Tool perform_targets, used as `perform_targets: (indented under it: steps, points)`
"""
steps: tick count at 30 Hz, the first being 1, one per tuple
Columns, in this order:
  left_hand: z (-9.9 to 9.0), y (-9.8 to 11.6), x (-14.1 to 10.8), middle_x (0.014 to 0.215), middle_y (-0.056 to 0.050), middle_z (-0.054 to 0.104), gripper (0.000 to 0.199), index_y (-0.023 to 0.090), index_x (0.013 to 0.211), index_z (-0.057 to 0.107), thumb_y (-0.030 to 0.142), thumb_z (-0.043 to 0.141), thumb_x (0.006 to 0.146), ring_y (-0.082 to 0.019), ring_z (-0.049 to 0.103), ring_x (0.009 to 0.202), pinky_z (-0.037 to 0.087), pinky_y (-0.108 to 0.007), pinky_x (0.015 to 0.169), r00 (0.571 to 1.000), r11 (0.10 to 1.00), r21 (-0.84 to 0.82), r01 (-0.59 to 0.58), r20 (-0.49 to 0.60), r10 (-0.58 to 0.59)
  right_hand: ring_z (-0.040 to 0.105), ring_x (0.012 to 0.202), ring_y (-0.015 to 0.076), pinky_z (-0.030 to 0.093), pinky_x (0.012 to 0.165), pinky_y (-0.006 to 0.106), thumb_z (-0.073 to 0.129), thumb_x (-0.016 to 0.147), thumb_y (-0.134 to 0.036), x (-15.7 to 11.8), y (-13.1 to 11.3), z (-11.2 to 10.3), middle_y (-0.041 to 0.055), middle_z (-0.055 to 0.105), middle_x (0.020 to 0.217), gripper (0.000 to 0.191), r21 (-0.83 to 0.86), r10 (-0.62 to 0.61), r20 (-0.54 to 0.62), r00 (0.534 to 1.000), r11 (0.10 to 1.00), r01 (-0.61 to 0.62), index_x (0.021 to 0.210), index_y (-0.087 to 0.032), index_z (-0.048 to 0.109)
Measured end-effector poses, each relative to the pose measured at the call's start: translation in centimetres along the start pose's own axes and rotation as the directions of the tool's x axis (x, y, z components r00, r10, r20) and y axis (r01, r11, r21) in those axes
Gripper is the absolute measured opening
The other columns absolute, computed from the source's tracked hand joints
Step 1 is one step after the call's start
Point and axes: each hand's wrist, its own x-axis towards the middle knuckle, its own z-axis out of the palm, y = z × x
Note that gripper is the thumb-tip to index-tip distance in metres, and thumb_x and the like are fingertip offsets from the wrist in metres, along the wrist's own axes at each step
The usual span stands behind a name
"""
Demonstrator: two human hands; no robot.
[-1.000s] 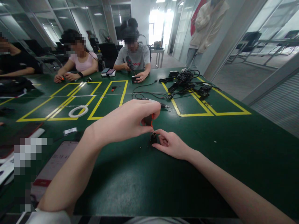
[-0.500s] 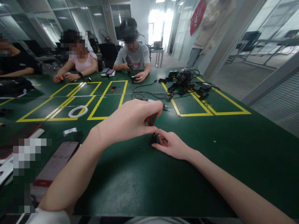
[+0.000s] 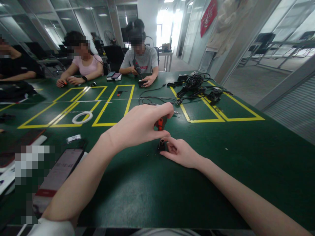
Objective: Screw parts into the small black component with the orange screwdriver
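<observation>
My left hand [image 3: 140, 123] reaches in from the left with its fingers curled round an orange-and-dark piece [image 3: 160, 124], mostly hidden by the hand, so its kind is unclear. Right under that hand, a small black part [image 3: 161, 146] with a metallic round top stands on the green table. My right hand [image 3: 180, 152] pinches this part from the right between thumb and index finger, its other fingers folded in. Two tiny dark specks, perhaps screws [image 3: 148, 155], lie just left of the black part. Behind my left hand, a slim pen-like tool [image 3: 176, 113] is partly covered.
A phone [image 3: 59, 173] lies to my left, near a small white packet [image 3: 73, 138]. Farther off are a white tape ring [image 3: 82, 117] and yellow tape outlines. Tangled black cables [image 3: 194, 86] sit at the back right. Across the table, a person holds a power drill [image 3: 136, 66].
My left hand has risen slightly, and the orange of the piece in it shows more, as if turned. My right hand and the black part have stayed put.
</observation>
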Motion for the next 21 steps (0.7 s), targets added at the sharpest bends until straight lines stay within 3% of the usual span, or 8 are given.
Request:
perform_targets:
  steps: [4, 10, 13, 18, 21]
  points:
    - [0.8, -0.2, 0.1, 0.085, 0.001, 0.070, 0.029, 0.021, 0.109, 0.057, 0.034, 0.072, 0.087, -0.017, 0.066, 0.070, 0.036, -0.024, 0.061, 0.999, 0.999, 0.051, -0.019, -0.048, 0.021, 0.047, 0.048, 0.0130, 0.030, 0.055, 0.026, 0.065, 0.091, -0.030, 0.0, 0.0, 0.0, -0.0111, 0.044, 0.055, 0.024, -0.006, 0.013, 0.008, 1.000, 1.000, -0.013, 0.111, -0.020, 0.057]
    - [3.0, -1.1, 0.4, 0.075, 0.001, 0.069, 0.036, 0.020, 0.112, 0.059, 0.047, 0.068, 0.091, -0.017, 0.066, 0.066, 0.034, -0.025, 0.057, 0.979, 0.984, 0.174, -0.051, -0.185, 0.083, 0.048, 0.049, 0.0132, 0.030, 0.054, 0.025, 0.065, 0.091, -0.032, 0.0, 0.0, 0.0, -0.0105, 0.045, 0.055, 0.026, -0.009, 0.031, 0.008, 0.999, 0.999, -0.031, 0.112, -0.018, 0.057]
    - [4.0, -1.9, 0.5, 0.077, -0.001, 0.069, 0.043, 0.019, 0.108, 0.060, 0.058, 0.065, 0.090, -0.018, 0.066, 0.069, 0.040, -0.027, 0.062, 0.944, 0.979, 0.187, -0.076, -0.301, 0.131, 0.049, 0.049, 0.0133, 0.030, 0.054, 0.025, 0.065, 0.091, -0.032, 0.0, 0.0, 0.0, -0.0105, 0.045, 0.055, 0.026, -0.006, 0.037, 0.009, 0.999, 0.999, -0.037, 0.112, -0.018, 0.058]
    - [5.0, -2.4, 0.7, 0.090, -0.007, 0.068, 0.042, 0.019, 0.092, 0.057, 0.060, 0.065, 0.089, -0.018, 0.064, 0.076, 0.044, -0.027, 0.065, 0.876, 0.978, 0.174, -0.116, -0.447, 0.183, 0.047, 0.048, 0.0126, 0.030, 0.054, 0.025, 0.065, 0.092, -0.032, 0.0, -0.1, 0.0, -0.0107, 0.045, 0.055, 0.023, 0.005, 0.026, 0.007, 1.000, 1.000, -0.026, 0.109, -0.019, 0.057]
    - [4.4, -2.0, 0.7, 0.079, -0.003, 0.065, 0.036, 0.020, 0.083, 0.052, 0.054, 0.061, 0.093, -0.015, 0.059, 0.068, 0.039, -0.026, 0.059, 0.902, 0.984, 0.159, -0.083, -0.408, 0.142, 0.047, 0.048, 0.0123, 0.031, 0.054, 0.025, 0.065, 0.092, -0.032, 0.0, -0.1, -0.1, -0.0105, 0.046, 0.055, 0.023, 0.012, 0.017, 0.009, 1.000, 1.000, -0.017, 0.110, -0.019, 0.057]
